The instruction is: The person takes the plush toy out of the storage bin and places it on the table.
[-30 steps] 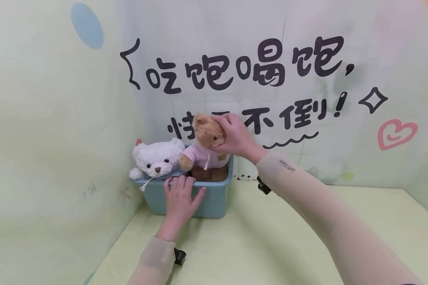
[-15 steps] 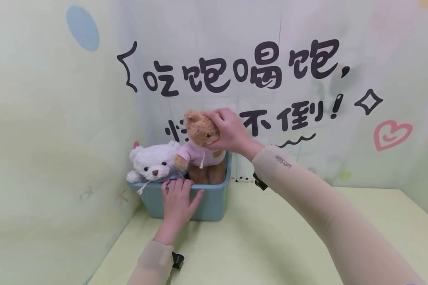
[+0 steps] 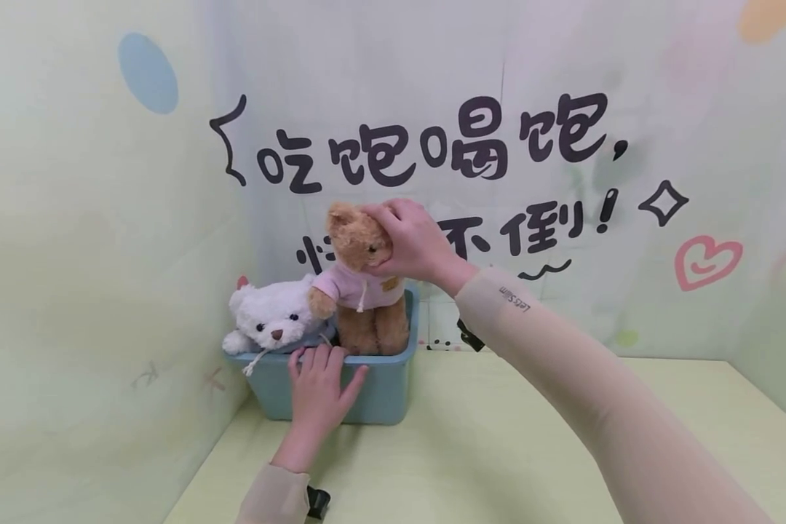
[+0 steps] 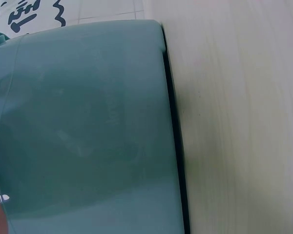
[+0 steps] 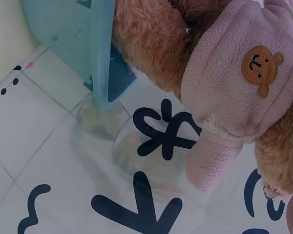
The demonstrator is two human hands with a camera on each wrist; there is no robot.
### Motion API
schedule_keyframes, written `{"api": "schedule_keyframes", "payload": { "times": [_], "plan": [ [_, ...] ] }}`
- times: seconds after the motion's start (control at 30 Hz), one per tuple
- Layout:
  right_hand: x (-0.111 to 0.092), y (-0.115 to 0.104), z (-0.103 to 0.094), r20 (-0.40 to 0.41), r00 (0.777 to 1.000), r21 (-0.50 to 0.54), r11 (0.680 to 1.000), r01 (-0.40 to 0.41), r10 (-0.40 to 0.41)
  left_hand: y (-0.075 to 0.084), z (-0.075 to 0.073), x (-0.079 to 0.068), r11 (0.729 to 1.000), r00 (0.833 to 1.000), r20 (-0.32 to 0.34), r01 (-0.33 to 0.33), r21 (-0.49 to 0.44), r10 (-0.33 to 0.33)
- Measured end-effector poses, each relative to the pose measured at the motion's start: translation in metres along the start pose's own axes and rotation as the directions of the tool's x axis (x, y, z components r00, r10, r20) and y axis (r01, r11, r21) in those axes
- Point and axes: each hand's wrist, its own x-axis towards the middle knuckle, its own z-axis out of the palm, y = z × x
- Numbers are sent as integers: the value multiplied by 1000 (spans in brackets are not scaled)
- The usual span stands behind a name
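A pale back wall (image 3: 563,58) printed with black Chinese characters and a pink outlined heart rises behind the far edge of the desk (image 3: 511,429), whose left edge runs along a side wall (image 3: 72,240) with a blue oval on it. The blue bin (image 3: 380,393) stands upright at the desk's far left corner, close to both walls; the left wrist view shows its smooth side beside bare desk top. Two beige sleeves reach in from the near edge, the right sleeve (image 3: 583,371) lettered near the cuff, the left sleeve (image 3: 271,502) low in the head view.

The brown bear (image 3: 370,291), in a pink hooded top, is upright over the bin's right part, its legs behind the front rim; whether its feet touch the bottom cannot be seen. The white bear (image 3: 275,313) lies in the left part, its head and one paw at the rim, just beside the brown bear.

The right hand (image 3: 415,240) grips the brown bear's head, fingers over the top and thumb by the muzzle. The left hand (image 3: 319,389) holds the bin's front rim, fingers bent over it, thumb spread away from them along the front wall. A black clip (image 3: 470,336) shows under the right cuff. Smallest are the bear-face patch (image 5: 261,69) on the pink top and a white cord (image 3: 257,362) hanging over the rim.
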Motion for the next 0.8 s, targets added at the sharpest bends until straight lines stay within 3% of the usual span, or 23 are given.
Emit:
{"api": "schedule_keyframes", "payload": {
  "times": [0.57, 0.8],
  "plan": [
    [25, 3, -24, -32, 994, -53, 994, 100, -102, 0, 3, 1, 1000, 998, -55, -20, -25, 18],
    [36, 3, -41, -29, 992, -84, 989, 122, -125, 0, 2, 2, 1000, 999, -40, -11, -27, 9]
  ]
}}
